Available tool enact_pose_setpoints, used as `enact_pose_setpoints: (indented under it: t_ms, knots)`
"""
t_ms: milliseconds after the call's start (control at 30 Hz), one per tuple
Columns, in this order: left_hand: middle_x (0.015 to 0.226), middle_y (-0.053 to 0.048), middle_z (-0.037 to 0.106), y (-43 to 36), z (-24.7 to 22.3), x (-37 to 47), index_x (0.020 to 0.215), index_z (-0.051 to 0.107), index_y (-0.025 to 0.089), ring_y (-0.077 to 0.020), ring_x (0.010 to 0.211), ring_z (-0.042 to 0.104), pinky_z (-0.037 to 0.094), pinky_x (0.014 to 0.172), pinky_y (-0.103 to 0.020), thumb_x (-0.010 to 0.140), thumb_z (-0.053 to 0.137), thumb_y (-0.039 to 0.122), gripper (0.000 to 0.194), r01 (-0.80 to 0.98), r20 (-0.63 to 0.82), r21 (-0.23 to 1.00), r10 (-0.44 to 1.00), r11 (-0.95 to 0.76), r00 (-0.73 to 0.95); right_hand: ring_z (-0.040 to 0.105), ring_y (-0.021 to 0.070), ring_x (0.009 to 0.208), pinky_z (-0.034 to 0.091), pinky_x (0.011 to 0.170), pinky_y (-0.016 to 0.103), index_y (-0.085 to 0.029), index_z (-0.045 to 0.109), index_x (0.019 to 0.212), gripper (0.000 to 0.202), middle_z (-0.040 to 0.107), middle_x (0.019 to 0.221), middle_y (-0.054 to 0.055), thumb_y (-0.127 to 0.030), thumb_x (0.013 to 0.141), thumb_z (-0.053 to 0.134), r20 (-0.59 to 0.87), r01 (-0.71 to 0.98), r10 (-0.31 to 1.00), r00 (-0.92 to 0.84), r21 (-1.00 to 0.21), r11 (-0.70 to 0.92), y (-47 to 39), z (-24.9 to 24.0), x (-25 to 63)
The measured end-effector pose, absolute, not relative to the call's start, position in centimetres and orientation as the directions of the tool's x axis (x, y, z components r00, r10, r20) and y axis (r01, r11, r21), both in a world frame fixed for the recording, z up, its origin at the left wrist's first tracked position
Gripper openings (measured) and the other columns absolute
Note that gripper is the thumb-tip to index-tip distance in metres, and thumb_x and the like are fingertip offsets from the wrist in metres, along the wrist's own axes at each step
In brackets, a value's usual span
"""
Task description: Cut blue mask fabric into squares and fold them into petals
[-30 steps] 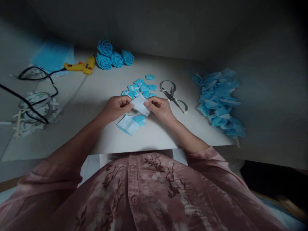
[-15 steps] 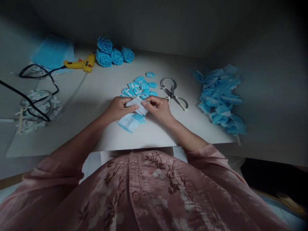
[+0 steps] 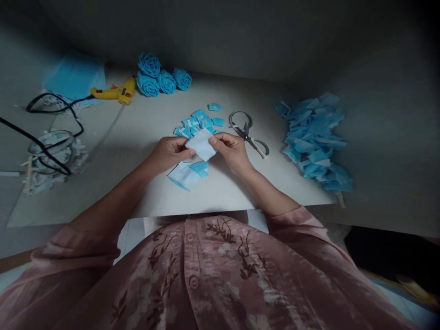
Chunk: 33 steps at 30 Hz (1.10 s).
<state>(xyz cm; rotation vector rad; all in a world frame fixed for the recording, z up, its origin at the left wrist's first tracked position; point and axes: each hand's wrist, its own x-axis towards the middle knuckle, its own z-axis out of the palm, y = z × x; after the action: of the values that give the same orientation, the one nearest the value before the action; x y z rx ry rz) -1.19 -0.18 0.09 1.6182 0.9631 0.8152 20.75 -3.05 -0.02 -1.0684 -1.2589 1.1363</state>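
Note:
A small pale piece of thin fabric (image 3: pixel 202 145) is spread between my two hands, its whitish side up. My left hand (image 3: pixel 170 153) pinches its left edge between thumb and fingers. At the upper right edge, my right hand (image 3: pixel 233 151) pinches it the same way. Just beyond lie several small folded blue pieces (image 3: pixel 202 118), partly hidden by the held one. On the near side, white-and-blue cut pieces (image 3: pixel 187 175) rest on the table. Scissors (image 3: pixel 246 134) lie spread apart beyond my right hand.
Blue fabric roses (image 3: pixel 150 75) sit at the back beside a yellow glue gun (image 3: pixel 118 91), whose black cord (image 3: pixel 37 140) loops down the left. Behind it lies a blue sheet stack (image 3: pixel 75 75). A roll with white scraps (image 3: pixel 51 142) is at left. Loose blue pieces (image 3: pixel 314 142) are heaped at right.
The held fabric piece has opened out flatter, showing more of its pale face. My right hand has shifted slightly right, away from my left.

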Motion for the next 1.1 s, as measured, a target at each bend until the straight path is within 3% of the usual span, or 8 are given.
enact_pose_setpoints:
  t_ms: [233, 400, 533, 667, 767, 900, 1033, 1100]
  knots:
    - [0.068, -0.001, 0.07, 0.1, 0.0, -1.3, 0.074, 0.069, 0.018, -0.017, 0.071, 0.066, 0.051, 0.061, -0.026, 0.077, 0.082, 0.037, 0.023, 0.218, 0.089, 0.959, 0.922, -0.182, 0.377, 0.056, 0.0126, 0.072, 0.048, 0.072, 0.03, -0.022, 0.079, 0.095, 0.047, 0.067, 0.079, -0.002, -0.065, 0.078, 0.084, 0.168, 0.037, 0.983, -0.072, -0.985, 0.171, -2.9, 0.1, 21.3]
    - [0.066, -0.001, 0.07, 0.0, 0.9, -1.2, 0.078, 0.073, 0.016, -0.0128, 0.06, 0.062, 0.051, 0.06, -0.026, 0.077, 0.078, 0.039, 0.023, 0.13, 0.121, 0.976, 0.934, -0.173, 0.335, 0.064, 0.0162, 0.083, 0.052, 0.079, 0.032, -0.022, 0.074, 0.09, 0.029, 0.072, 0.089, 0.002, -0.05, 0.086, 0.08, 0.273, 0.14, 0.957, -0.098, -0.948, 0.285, -3.0, 0.2, 21.5]
    - [0.089, -0.006, 0.079, -0.1, 1.1, -1.2, 0.093, 0.078, 0.017, -0.0173, 0.079, 0.071, 0.058, 0.076, -0.03, 0.081, 0.074, 0.038, 0.024, 0.071, 0.102, 0.989, 0.947, -0.129, 0.305, 0.069, 0.024, 0.11, 0.053, 0.101, 0.043, -0.025, 0.074, 0.083, 0.009, 0.078, 0.108, 0.006, -0.03, 0.091, 0.072, 0.43, 0.264, 0.892, -0.14, -0.852, 0.452, -3.0, 0.2, 21.6]
    - [0.091, -0.007, 0.078, 0.0, 0.9, -1.1, 0.103, 0.076, 0.019, -0.0211, 0.085, 0.074, 0.059, 0.078, -0.034, 0.09, 0.063, 0.049, 0.035, -0.094, 0.019, 0.995, 0.92, 0.019, 0.391, 0.067, 0.0259, 0.118, 0.048, 0.111, 0.049, -0.027, 0.075, 0.08, 0.013, 0.078, 0.119, 0.006, -0.022, 0.09, 0.069, 0.504, 0.337, 0.846, -0.171, -0.777, 0.531, -2.9, 0.0, 21.7]
    - [0.088, -0.005, 0.076, 0.0, 0.8, -1.0, 0.115, 0.071, 0.02, -0.0185, 0.076, 0.071, 0.057, 0.071, -0.031, 0.088, 0.07, 0.051, 0.041, -0.123, 0.017, 0.992, 0.903, 0.04, 0.429, 0.067, 0.0268, 0.12, 0.046, 0.113, 0.05, -0.027, 0.076, 0.081, 0.013, 0.076, 0.122, 0.006, -0.025, 0.092, 0.07, 0.505, 0.336, 0.838, -0.209, -0.767, 0.546, -2.9, -0.1, 21.6]
    - [0.082, 0.001, 0.071, -0.1, 0.9, -0.8, 0.122, 0.067, 0.02, -0.012, 0.063, 0.062, 0.048, 0.059, -0.023, 0.073, 0.083, 0.03, 0.053, -0.065, 0.066, 0.997, 0.897, -0.042, 0.438, 0.064, 0.0277, 0.129, 0.045, 0.117, 0.051, -0.028, 0.079, 0.092, 0.016, 0.074, 0.129, 0.007, -0.039, 0.097, 0.069, 0.462, 0.274, 0.857, -0.229, -0.814, 0.512, -3.2, 0.0, 21.4]
    - [0.086, 0.0, 0.071, -0.2, 1.0, -0.6, 0.123, 0.067, 0.019, -0.0133, 0.071, 0.066, 0.052, 0.065, -0.025, 0.075, 0.079, 0.026, 0.049, -0.086, 0.107, 0.993, 0.917, -0.08, 0.384, 0.067, 0.0255, 0.127, 0.056, 0.105, 0.045, -0.03, 0.071, 0.132, 0.043, 0.073, 0.134, 0.008, -0.056, 0.099, 0.066, 0.248, 0.05, 0.949, -0.196, -0.964, 0.263, -3.3, 0.2, 21.5]
    - [0.088, 0.0, 0.072, -0.3, 1.0, -0.5, 0.125, 0.067, 0.021, -0.0142, 0.074, 0.068, 0.054, 0.068, -0.026, 0.076, 0.078, 0.026, 0.051, -0.094, 0.109, 0.992, 0.928, -0.08, 0.357, 0.07, 0.0242, 0.117, 0.059, 0.098, 0.042, -0.029, 0.065, 0.142, 0.057, 0.075, 0.127, 0.008, -0.063, 0.096, 0.066, 0.12, -0.041, 0.968, -0.22, -0.993, 0.114, -3.2, 0.1, 21.5]
